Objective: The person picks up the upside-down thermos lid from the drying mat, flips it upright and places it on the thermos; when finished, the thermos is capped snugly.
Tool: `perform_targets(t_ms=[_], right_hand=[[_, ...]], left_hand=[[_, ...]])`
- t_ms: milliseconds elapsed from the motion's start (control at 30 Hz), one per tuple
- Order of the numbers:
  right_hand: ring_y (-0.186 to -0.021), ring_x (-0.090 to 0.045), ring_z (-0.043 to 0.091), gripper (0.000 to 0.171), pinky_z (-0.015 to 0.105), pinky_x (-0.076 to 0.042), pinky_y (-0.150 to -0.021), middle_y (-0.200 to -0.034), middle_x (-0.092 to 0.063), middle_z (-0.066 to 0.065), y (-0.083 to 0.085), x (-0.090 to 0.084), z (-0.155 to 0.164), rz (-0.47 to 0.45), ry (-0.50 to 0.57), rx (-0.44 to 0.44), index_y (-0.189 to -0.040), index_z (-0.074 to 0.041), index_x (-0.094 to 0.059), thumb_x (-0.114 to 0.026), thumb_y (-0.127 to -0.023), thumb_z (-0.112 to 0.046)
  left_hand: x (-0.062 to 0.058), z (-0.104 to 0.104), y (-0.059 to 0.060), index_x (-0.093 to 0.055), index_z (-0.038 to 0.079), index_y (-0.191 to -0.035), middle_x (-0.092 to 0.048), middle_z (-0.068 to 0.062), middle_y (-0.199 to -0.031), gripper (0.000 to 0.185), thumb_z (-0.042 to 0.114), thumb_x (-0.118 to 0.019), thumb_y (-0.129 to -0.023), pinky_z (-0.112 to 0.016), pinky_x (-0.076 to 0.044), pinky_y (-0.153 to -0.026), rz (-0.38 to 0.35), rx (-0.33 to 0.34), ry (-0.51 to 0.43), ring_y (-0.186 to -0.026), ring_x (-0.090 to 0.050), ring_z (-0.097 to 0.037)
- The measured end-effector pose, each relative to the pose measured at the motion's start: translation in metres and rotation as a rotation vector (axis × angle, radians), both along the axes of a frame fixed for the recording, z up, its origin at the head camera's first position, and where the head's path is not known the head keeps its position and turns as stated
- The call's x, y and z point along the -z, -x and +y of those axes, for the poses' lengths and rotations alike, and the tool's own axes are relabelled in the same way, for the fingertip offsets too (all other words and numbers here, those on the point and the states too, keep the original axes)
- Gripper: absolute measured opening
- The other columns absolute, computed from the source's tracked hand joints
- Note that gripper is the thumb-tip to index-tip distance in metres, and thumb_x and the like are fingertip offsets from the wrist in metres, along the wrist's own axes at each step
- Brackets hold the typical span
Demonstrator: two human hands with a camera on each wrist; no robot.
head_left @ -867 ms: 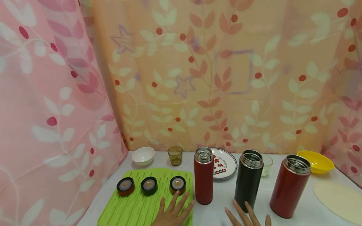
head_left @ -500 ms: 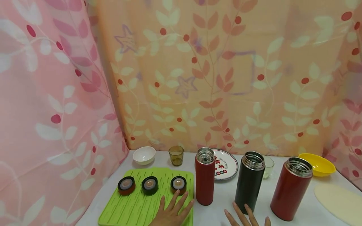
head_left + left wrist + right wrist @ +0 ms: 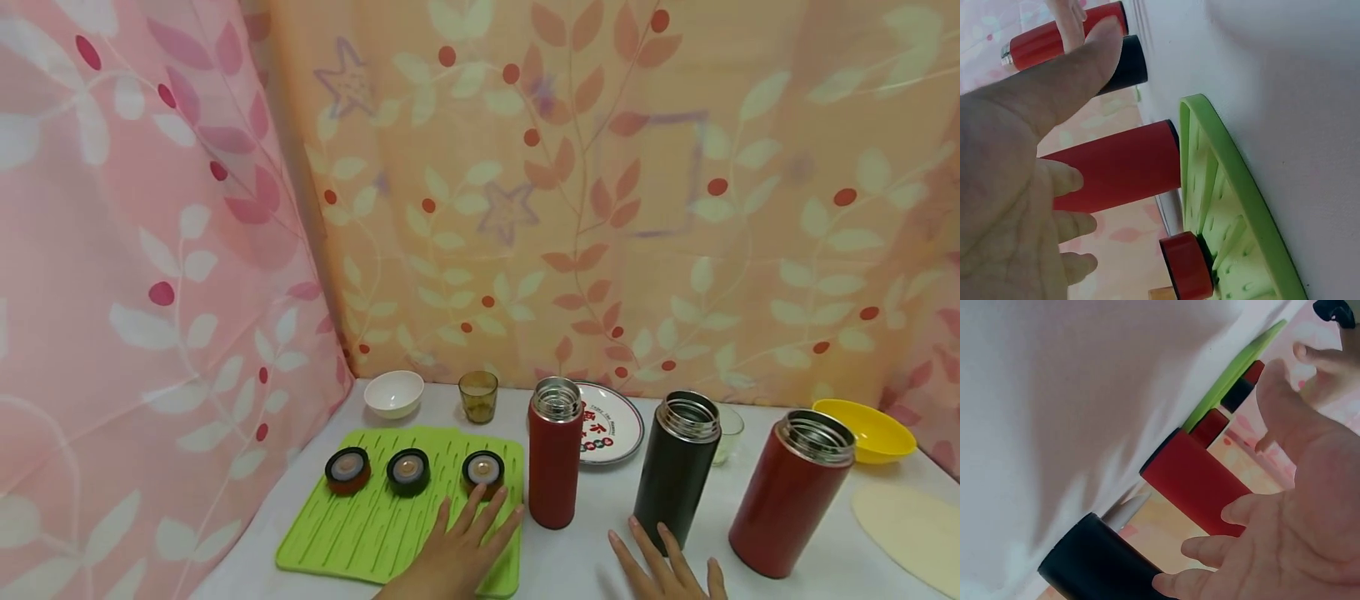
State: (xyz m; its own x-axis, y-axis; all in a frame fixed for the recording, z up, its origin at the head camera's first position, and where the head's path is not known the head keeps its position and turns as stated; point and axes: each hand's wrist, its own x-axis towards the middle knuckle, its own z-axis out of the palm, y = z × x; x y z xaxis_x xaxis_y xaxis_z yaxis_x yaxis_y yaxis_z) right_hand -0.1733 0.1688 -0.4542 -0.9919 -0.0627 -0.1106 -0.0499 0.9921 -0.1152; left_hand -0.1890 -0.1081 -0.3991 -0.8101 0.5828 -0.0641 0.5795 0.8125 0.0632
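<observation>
Left hand (image 3: 461, 557) flat, palm down, fingers straight and spread over ribbed lime-green silicone mat (image 3: 360, 529), grasping nothing; fingertips just short of red round flask lid (image 3: 483, 471). Right hand (image 3: 667, 571) likewise relaxed, empty, fingers pointing toward tall black steel flask (image 3: 677, 469). Slim red steel flask (image 3: 555, 462) stands between hands, upright, long axis vertical, mouth uncapped, facing up. Beyond: printed white plate (image 3: 611, 432).

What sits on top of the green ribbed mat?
The green ribbed mat carries three round flask lids in a row: a red one, a black one and a red one. The left hand is over its near right corner, hiding that part.
</observation>
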Motion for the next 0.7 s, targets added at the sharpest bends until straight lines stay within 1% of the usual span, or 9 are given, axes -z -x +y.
perform_targets(t_ms=[67,133,200,267,367,433,533,600,700], right_hand=[[-0.135,-0.019,0.043,0.106,0.079,-0.001,-0.091,-0.150,-0.030,-0.001,0.002,-0.003,0.000,-0.018,0.009,-0.018,-0.138,-0.041,-0.035,-0.043,-0.046,-0.092],[-0.134,-0.023,0.042,0.106,0.079,-0.011,-0.092,-0.149,-0.031,-0.001,0.004,-0.005,0.000,-0.037,0.025,-0.041,-0.139,-0.039,-0.034,-0.045,-0.047,-0.090],[-0.133,-0.025,0.041,0.104,0.077,-0.017,-0.091,-0.149,-0.031,0.000,0.006,-0.006,0.000,-0.060,0.053,-0.063,-0.140,-0.037,-0.033,-0.048,-0.050,-0.088],[-0.134,-0.026,0.041,0.104,0.076,-0.020,-0.092,-0.149,-0.032,0.000,0.007,-0.007,-0.001,-0.083,0.079,-0.080,-0.140,-0.037,-0.032,-0.050,-0.051,-0.086],[-0.133,-0.028,0.042,0.101,0.074,-0.025,-0.092,-0.147,-0.036,0.004,0.008,-0.008,0.000,-0.100,0.131,-0.143,-0.141,-0.031,-0.033,-0.053,-0.056,-0.082],[-0.129,-0.035,0.041,0.099,0.070,-0.032,-0.091,-0.143,-0.041,0.006,0.008,-0.009,0.003,-0.098,0.176,-0.204,-0.141,-0.026,-0.034,-0.055,-0.060,-0.078],[-0.118,-0.049,0.036,0.091,0.060,-0.044,-0.086,-0.133,-0.051,0.006,0.007,-0.013,0.009,-0.085,0.245,-0.293,-0.138,-0.018,-0.040,-0.058,-0.066,-0.071],[-0.108,-0.055,0.030,0.085,0.054,-0.049,-0.082,-0.125,-0.057,0.003,0.007,-0.015,0.013,-0.077,0.271,-0.323,-0.134,-0.018,-0.046,-0.061,-0.067,-0.068],[-0.098,-0.057,0.023,0.075,0.049,-0.053,-0.076,-0.114,-0.060,-0.001,0.008,-0.017,0.014,-0.074,0.290,-0.330,-0.126,-0.017,-0.054,-0.065,-0.068,-0.063]], left_hand=[[-0.006,0.001,0.000,-0.017,0.030,-0.147,-0.021,0.000,-0.153,0.089,0.061,-0.060,-0.076,-0.061,-0.030,-0.101,0.008,-0.007,-0.022,-0.140,-0.020,-0.030],[-0.014,-0.001,0.000,-0.025,0.028,-0.145,-0.034,-0.001,-0.147,0.083,0.057,-0.063,-0.077,-0.056,-0.036,-0.099,0.040,-0.013,-0.056,-0.135,-0.031,-0.028],[-0.021,-0.007,0.002,-0.037,0.023,-0.140,-0.050,-0.002,-0.135,0.073,0.052,-0.065,-0.078,-0.050,-0.043,-0.095,0.111,-0.007,-0.118,-0.125,-0.046,-0.025],[-0.026,-0.016,0.008,-0.048,0.019,-0.133,-0.060,-0.002,-0.121,0.063,0.047,-0.065,-0.079,-0.042,-0.049,-0.086,0.193,-0.023,-0.182,-0.110,-0.057,-0.022],[-0.029,-0.038,0.021,-0.060,0.015,-0.118,-0.066,-0.002,-0.105,0.047,0.038,-0.070,-0.079,-0.034,-0.052,-0.073,0.304,-0.103,-0.291,-0.091,-0.063,-0.018],[-0.029,-0.054,0.033,-0.063,0.014,-0.111,-0.066,-0.002,-0.100,0.041,0.034,-0.072,-0.077,-0.033,-0.052,-0.069,0.343,-0.184,-0.339,-0.087,-0.063,-0.018],[-0.026,-0.078,0.050,-0.065,0.012,-0.107,-0.065,-0.004,-0.102,0.038,0.030,-0.075,-0.074,-0.037,-0.052,-0.072,0.368,-0.304,-0.407,-0.092,-0.061,-0.021],[-0.021,-0.094,0.059,-0.063,0.010,-0.110,-0.063,-0.008,-0.107,0.043,0.028,-0.077,-0.073,-0.044,-0.051,-0.075,0.374,-0.374,-0.433,-0.099,-0.059,-0.027],[-0.013,-0.118,0.070,-0.059,0.004,-0.117,-0.058,-0.015,-0.116,0.053,0.026,-0.077,-0.073,-0.052,-0.048,-0.081,0.373,-0.458,-0.467,-0.108,-0.053,-0.035]])
